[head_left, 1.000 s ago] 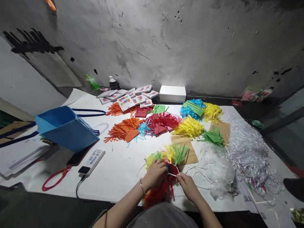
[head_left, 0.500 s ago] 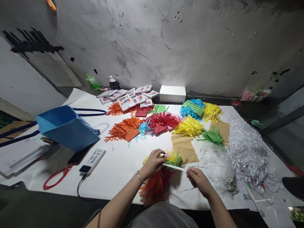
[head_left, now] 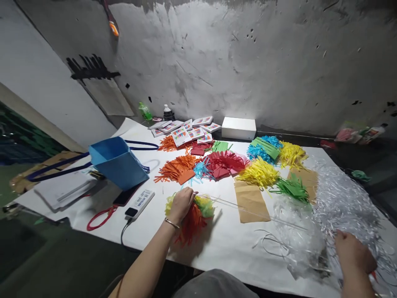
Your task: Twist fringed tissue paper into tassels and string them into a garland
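My left hand [head_left: 181, 203], a bangle at its wrist, is closed on a bunch of fringed paper tassels [head_left: 195, 221] in orange, red, yellow and green, held up over the near part of the table. A thin white ribbon [head_left: 242, 205] stretches from that hand toward the right side, above the brown paper and the clear bag. My right hand [head_left: 355, 252] is closed at the far end of this line, its fingers curled around the ribbon. It is over the edge of the pile of shredded silvery-white strands [head_left: 344, 198].
Fringed paper bundles in orange [head_left: 176, 169], red [head_left: 221, 163], yellow [head_left: 260, 171] and green [head_left: 293, 188] lie across the table. A blue bag [head_left: 119, 161], a power bank [head_left: 141, 203], a crumpled clear plastic bag [head_left: 294, 223] and a white box [head_left: 238, 128] are there too.
My right hand has moved far to the right and the ribbon is drawn out long between my hands. My left hand has shifted left with the tassels; the camera view has turned left.
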A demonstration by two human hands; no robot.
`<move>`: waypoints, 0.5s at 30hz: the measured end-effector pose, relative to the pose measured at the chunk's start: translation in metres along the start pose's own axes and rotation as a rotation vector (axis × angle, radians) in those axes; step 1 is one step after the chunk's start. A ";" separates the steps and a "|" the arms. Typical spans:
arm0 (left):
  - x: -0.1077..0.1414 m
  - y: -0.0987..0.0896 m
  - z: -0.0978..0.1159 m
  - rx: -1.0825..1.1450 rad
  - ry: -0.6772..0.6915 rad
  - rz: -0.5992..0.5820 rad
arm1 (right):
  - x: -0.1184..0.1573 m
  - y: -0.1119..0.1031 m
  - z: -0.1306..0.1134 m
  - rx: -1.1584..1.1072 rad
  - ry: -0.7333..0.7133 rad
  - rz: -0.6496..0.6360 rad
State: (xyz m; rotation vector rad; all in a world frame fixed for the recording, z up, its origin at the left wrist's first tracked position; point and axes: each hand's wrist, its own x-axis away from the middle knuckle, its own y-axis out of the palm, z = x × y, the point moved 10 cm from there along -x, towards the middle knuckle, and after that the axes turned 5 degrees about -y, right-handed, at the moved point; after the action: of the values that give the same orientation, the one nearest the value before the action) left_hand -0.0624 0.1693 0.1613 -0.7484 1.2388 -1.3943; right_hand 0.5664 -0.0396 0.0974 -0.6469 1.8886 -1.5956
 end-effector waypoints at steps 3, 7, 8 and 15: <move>0.006 -0.002 0.009 0.024 -0.015 0.011 | 0.025 -0.020 -0.086 -0.123 -0.180 0.046; 0.021 0.012 0.056 0.126 0.066 -0.070 | 0.133 -0.047 -0.290 -0.842 -0.791 -0.092; 0.025 0.015 0.069 0.145 0.094 -0.091 | 0.164 -0.048 -0.331 -0.911 -0.913 -0.199; 0.051 0.014 0.104 0.341 0.180 -0.189 | 0.225 -0.035 -0.408 -0.910 -1.014 -0.489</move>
State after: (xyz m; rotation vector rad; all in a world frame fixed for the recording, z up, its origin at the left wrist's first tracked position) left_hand 0.0265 0.0943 0.1652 -0.5202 1.0452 -1.8057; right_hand 0.1206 0.0877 0.1538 -1.9479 1.5599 -0.2788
